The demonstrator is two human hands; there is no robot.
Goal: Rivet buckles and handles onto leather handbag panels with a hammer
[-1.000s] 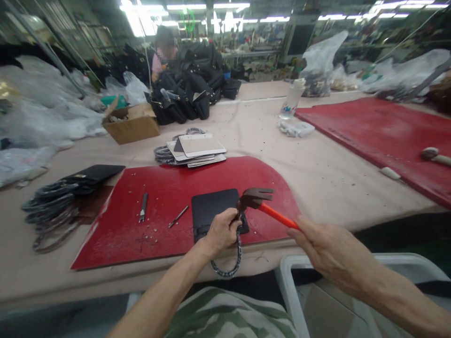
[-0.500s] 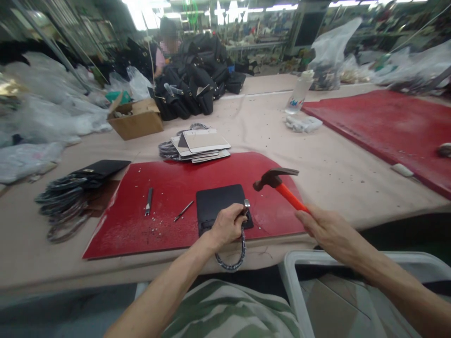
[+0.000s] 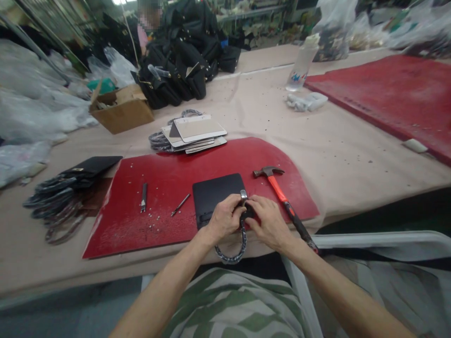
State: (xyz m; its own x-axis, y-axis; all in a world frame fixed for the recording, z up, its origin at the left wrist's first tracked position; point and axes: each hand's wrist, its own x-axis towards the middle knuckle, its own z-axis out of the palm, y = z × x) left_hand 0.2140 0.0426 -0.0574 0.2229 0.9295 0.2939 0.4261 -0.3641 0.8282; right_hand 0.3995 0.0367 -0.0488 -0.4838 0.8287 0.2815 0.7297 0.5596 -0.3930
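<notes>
Left hand (image 3: 222, 218) pinches a silver-topped metal tool (image 3: 243, 193) over the flat black rectangular panel (image 3: 214, 187) on the red board (image 3: 169, 174); right hand (image 3: 270, 222) curls alongside — grip undetermined. A slip could scar the panel; a knock could topple the orange-and-black claw hammer (image 3: 278, 189) — handle jutting past the board.

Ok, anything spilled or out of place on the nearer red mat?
Small pale bits lie strewn across the left of the red mat, like spilled debris. The hammer handle juts past the mat's front edge.
</notes>
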